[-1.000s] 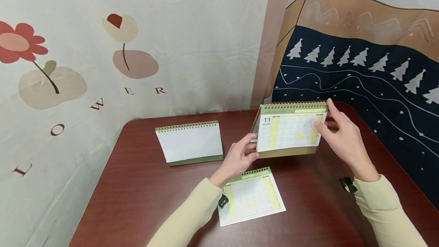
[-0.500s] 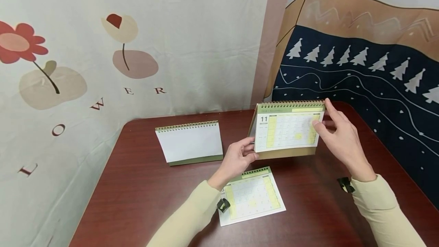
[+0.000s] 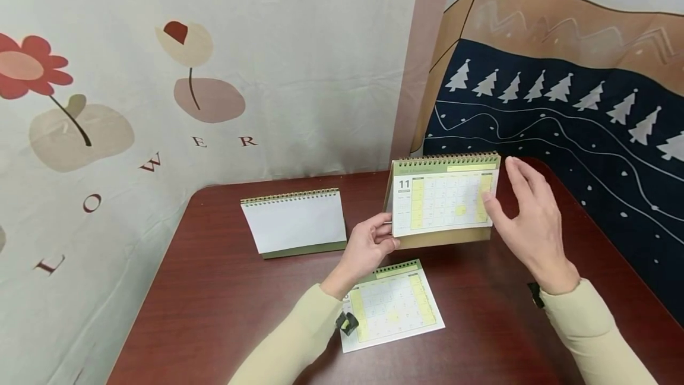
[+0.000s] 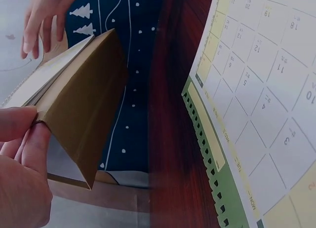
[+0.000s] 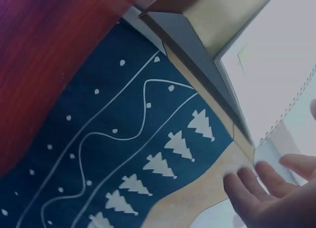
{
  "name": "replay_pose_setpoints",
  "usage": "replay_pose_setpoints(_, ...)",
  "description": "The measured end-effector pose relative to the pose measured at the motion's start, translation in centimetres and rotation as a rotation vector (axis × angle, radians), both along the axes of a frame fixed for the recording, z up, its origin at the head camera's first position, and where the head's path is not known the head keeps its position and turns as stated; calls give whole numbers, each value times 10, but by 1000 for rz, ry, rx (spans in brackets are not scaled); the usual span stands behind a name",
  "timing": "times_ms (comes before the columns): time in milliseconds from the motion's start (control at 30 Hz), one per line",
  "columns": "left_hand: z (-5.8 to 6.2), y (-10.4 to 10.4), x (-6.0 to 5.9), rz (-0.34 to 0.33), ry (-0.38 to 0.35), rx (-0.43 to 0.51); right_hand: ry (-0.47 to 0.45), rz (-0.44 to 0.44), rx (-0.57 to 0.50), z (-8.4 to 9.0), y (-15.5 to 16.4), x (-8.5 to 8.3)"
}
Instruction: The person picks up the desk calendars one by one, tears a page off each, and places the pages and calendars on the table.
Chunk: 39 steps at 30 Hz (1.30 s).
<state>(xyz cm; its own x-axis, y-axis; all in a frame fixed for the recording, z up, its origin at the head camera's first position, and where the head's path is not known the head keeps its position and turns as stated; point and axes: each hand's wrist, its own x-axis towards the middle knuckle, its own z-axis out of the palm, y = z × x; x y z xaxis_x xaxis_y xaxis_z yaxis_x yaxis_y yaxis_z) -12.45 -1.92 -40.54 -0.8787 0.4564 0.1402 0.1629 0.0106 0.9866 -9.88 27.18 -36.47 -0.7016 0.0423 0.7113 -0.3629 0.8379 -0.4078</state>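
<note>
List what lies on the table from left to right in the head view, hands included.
Blank standing calendar → left hand → loose calendar page lying flat → standing calendar showing 11, gripped at its left edge by the left hand → right hand, fingers straight beside the calendar's right edge.

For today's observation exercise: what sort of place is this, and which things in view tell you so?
Probably a staged tabletop corner indoors: a dark wooden table set against printed fabric backdrops, with desk calendars and a loose calendar page laid out.
</note>
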Motion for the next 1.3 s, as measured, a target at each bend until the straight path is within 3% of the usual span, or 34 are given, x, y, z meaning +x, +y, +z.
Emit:
replay_pose_setpoints(200,0,0,0,1,-40,18,122,116,150,-4,-12,-1)
replay_pose_setpoints(533,3,-1,2,0,-54,6,120,268,317,-10,-34,-2)
replay_pose_setpoints(900,2,-2,2,-13,-35,-2,76,327,443,-18,-53,-7)
replay_pose_setpoints(1300,2,-4,3,-20,-28,-11,60,355,454,-18,-62,-8)
